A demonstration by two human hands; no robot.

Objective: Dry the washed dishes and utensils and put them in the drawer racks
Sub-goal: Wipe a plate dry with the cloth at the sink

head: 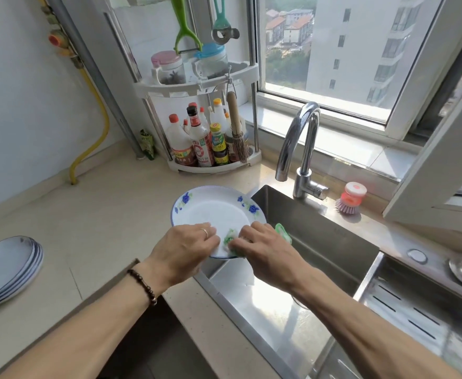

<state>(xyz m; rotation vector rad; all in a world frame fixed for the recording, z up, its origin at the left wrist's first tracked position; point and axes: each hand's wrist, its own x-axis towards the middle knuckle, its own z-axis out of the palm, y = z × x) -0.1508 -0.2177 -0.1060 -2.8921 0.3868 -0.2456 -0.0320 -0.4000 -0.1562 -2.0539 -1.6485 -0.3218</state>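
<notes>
Both hands [188,246] on tilted plate [213,212]

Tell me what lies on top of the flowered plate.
On the flowered plate: the left hand gripping its rim and the right hand pressing a green cloth. The plate's near part is covered.

Sunlit window [334,58] above steel sink [320,231]

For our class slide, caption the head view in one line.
Both hands, left and right, dry a flowered plate with a green cloth.
</notes>
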